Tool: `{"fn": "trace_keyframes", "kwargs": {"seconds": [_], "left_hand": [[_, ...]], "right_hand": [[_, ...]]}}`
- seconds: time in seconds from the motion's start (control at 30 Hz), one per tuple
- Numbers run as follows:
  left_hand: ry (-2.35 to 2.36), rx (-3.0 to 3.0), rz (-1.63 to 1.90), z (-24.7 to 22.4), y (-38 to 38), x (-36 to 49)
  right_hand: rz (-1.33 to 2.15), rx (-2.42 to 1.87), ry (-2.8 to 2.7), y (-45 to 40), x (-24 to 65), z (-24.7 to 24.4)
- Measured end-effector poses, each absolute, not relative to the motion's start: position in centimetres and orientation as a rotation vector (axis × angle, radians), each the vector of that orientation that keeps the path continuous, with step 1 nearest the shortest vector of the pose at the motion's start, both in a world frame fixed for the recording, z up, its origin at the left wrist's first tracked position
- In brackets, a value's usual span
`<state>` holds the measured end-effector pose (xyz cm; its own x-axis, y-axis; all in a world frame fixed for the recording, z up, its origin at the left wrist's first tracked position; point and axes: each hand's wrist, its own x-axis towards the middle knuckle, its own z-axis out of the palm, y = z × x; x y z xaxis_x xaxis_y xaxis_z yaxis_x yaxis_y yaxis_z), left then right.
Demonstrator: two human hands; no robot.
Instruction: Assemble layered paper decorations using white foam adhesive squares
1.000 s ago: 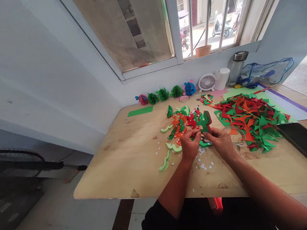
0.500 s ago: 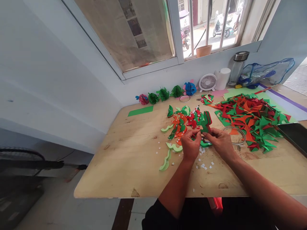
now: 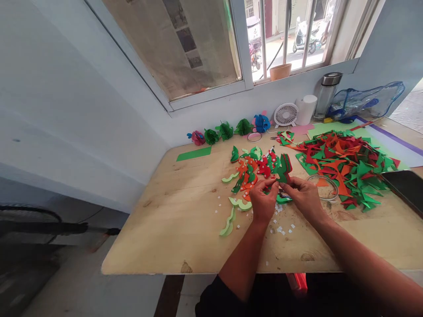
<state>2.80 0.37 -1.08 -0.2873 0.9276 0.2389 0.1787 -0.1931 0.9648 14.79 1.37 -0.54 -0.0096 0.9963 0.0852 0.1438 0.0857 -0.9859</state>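
Both hands meet over the middle of the table, fingertips nearly touching. My left hand (image 3: 264, 201) is pinched, with a bit of red at its fingertips; what exactly it grips is too small to tell. My right hand (image 3: 304, 196) pinches the lower edge of a green and red folded paper piece (image 3: 284, 167), which stands upright. Partly hidden beneath the hands is another green piece (image 3: 283, 199). Left of them lie orange and green wavy cutouts with white squares (image 3: 246, 172) and pale green wavy strips (image 3: 228, 222). Small white squares (image 3: 280, 230) are scattered near my wrists.
A large heap of red, orange and green scraps (image 3: 346, 163) lies right, beside a ring (image 3: 333, 190) and a phone (image 3: 405, 189). Along the wall stand paper ornaments (image 3: 226, 130), a small fan (image 3: 286, 115), a white cylinder (image 3: 306, 110) and a glass bottle (image 3: 327, 97).
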Motion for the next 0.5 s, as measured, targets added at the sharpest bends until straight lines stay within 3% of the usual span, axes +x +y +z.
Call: {"fn": "trace_keyframes", "kwargs": {"seconds": [0.5], "left_hand": [[1.458,1.206,1.513,-0.97,0.79,2.24]], "right_hand": [[1.312,-1.116,-1.109,1.65,14.83,0.14]]}}
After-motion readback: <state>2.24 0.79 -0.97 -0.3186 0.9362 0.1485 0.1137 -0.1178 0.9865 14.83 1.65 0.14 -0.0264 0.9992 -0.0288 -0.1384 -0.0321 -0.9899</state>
